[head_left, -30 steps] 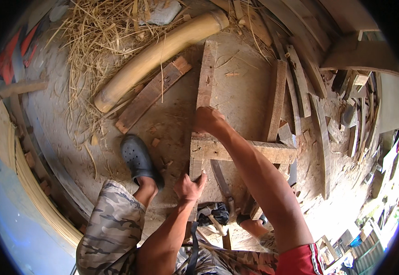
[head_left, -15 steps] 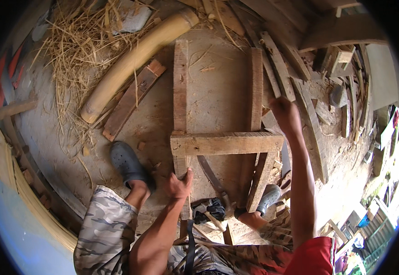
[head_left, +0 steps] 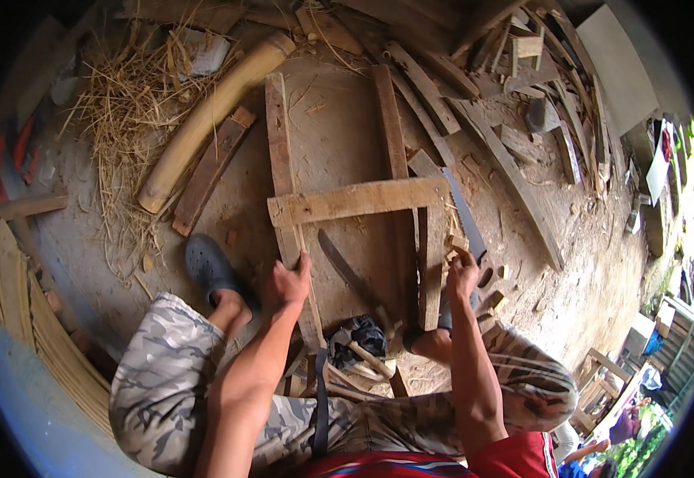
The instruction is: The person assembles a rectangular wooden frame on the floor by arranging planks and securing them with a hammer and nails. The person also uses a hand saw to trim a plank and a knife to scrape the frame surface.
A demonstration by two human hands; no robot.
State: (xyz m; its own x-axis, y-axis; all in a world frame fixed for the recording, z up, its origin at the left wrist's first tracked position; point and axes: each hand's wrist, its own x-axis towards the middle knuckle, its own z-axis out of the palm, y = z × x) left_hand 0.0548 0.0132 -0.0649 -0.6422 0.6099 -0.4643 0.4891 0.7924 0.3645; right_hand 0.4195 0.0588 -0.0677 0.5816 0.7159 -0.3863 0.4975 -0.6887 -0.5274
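Note:
A rough wooden frame (head_left: 355,201), two long rails joined by a crosspiece, lies in front of me between my legs. My left hand (head_left: 290,280) is closed round its left rail (head_left: 280,151), below the crosspiece. Just outside the short right post (head_left: 431,271), my right hand (head_left: 462,276) has its fingers curled; what they hold, if anything, I cannot make out. Past that hand, a handsaw (head_left: 465,213) lies with its blade pointing away. On the ground inside the frame rests a machete-like curved blade (head_left: 351,271).
A thick bamboo pole (head_left: 211,123) and a dark wooden block (head_left: 213,171) lie at the left, beside a heap of straw-like shavings (head_left: 128,111). Several planks (head_left: 514,183) spread across the far right. Near my legs are a black plastic bag (head_left: 363,336) and wood scraps.
My right hand has come down and nearer, from beyond the crosspiece to beside the right post. The frame sits further left and tilted in view; my left hand keeps its grip.

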